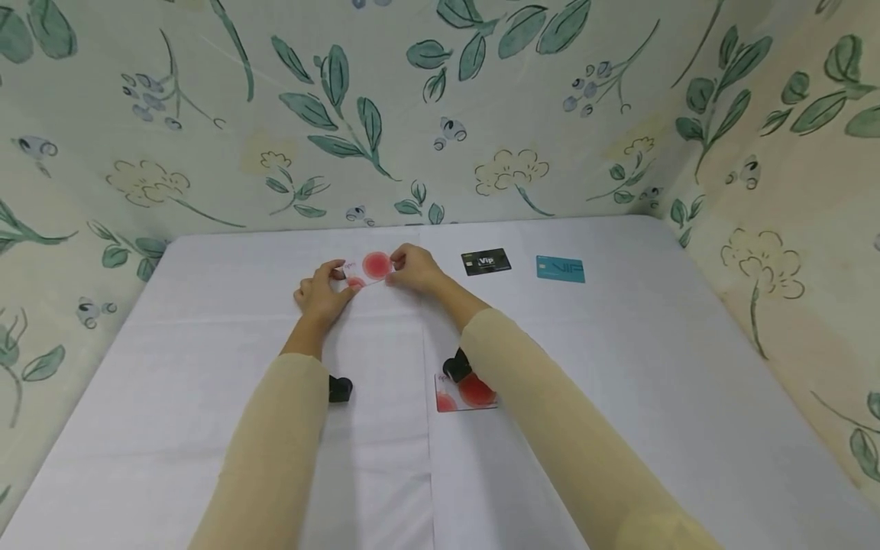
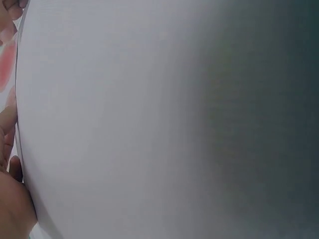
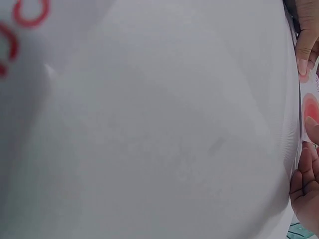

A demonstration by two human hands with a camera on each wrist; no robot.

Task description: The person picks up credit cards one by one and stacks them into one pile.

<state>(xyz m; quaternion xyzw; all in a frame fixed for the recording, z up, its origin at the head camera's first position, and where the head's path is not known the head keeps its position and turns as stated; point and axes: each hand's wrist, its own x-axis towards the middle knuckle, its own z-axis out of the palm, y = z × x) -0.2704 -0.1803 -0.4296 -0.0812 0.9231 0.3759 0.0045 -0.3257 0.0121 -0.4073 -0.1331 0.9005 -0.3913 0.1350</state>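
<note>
A white card with red circles (image 1: 376,265) is held between both hands near the far side of the table. My left hand (image 1: 323,294) pinches its left end, thumb at the lower edge. The right end is pinched by my right hand (image 1: 415,269). In the left wrist view only slivers of the card (image 2: 7,64) and fingers show at the left edge. The right wrist view catches the card (image 3: 311,104) at its right border, with left-hand fingers above and my right hand (image 3: 306,194) below.
A similar red-and-white card (image 1: 474,391) lies nearer, partly covered by the right sleeve and black wrist camera (image 1: 457,367). Right of the hands lie a black Vip card (image 1: 486,262) and a blue card (image 1: 560,269). Floral fabric (image 1: 509,172) rises behind the white tabletop (image 1: 619,367).
</note>
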